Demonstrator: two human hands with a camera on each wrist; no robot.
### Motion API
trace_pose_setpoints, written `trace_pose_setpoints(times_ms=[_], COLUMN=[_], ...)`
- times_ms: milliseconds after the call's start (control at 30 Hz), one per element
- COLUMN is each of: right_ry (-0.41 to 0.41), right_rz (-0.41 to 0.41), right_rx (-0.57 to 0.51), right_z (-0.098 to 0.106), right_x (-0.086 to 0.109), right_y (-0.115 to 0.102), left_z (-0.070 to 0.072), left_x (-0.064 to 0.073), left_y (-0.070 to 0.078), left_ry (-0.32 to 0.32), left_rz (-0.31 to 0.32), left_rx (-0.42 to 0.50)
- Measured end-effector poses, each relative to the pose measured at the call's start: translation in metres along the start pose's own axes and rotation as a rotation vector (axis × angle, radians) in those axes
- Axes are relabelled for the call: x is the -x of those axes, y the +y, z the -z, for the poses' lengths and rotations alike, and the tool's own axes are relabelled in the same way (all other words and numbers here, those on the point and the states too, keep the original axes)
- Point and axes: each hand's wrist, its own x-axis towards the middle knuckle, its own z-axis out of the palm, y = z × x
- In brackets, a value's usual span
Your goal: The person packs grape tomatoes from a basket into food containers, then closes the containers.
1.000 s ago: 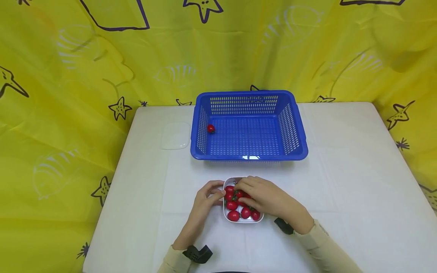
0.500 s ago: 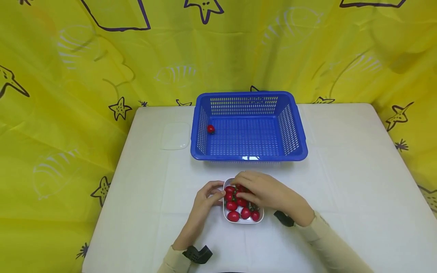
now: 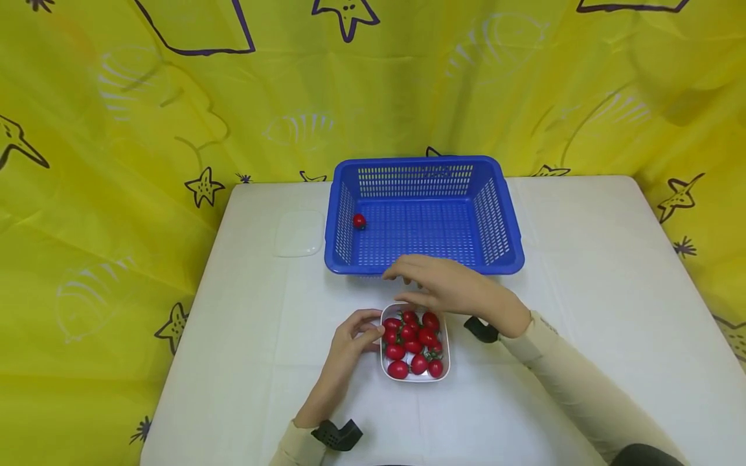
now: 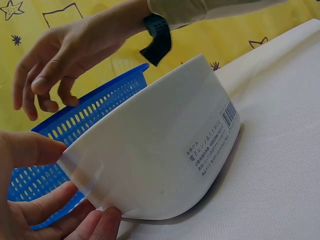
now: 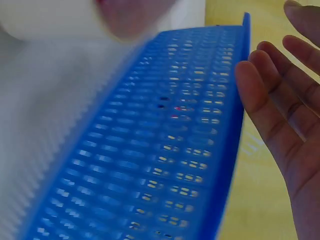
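A small white container (image 3: 415, 380) of cherry tomatoes (image 3: 412, 346) with green stems stands near the table's middle. My left hand (image 3: 352, 333) grips its left side, finger and thumb at the rim; the left wrist view shows fingertips against its printed white wall (image 4: 145, 150). Just past the far rim, in front of the blue basket (image 3: 419, 226), my right hand (image 3: 449, 288) hovers with fingers loosely bent and nothing between them. In the right wrist view, its fingertips (image 5: 248, 82) appear alongside the basket's rim. One tomato (image 3: 359, 221) lies at the basket's left inside.
Left of the basket, a clear, flat lid-like piece (image 3: 299, 233) lies on the white-covered table (image 3: 583, 278). A yellow patterned curtain (image 3: 291, 84) hangs behind the table and along its sides.
My right hand has risen out of the tomatoes and moved away from me towards the basket, uncovering the container's contents. The left hand has stayed at the container.
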Motion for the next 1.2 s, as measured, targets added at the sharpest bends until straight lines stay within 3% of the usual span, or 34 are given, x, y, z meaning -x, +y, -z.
trace_pose_setpoints(times_ms=[167, 333, 600, 767, 1000, 1200], right_ry=[-0.006, -0.071, -0.189, -0.256, -0.312, -0.346], right_rz=[0.023, -0.035, -0.104, -0.138, -0.170, -0.215], right_rx=[-0.045, -0.096, -0.082, -0.064, -0.067, -0.064], right_z=[0.017, 0.032, 0.052, 0.052, 0.046, 0.042], right_x=[-0.019, -0.040, -0.078, -0.098, -0.122, -0.141], right_y=[0.006, 0.013, 0.023, 0.035, 0.054, 0.066], left_z=[0.000, 0.000, 0.001, 0.001, 0.005, 0.008], left_x=[0.000, 0.001, -0.001, -0.001, -0.003, -0.002], left_y=[0.001, 0.000, 0.000, 0.003, 0.010, 0.014], left_ry=[-0.001, 0.000, -0.001, -0.017, -0.097, -0.128], left_rz=[0.006, 0.008, 0.014, 0.006, -0.016, -0.030], left_rx=[-0.011, -0.019, -0.005, -0.003, -0.128, -0.156])
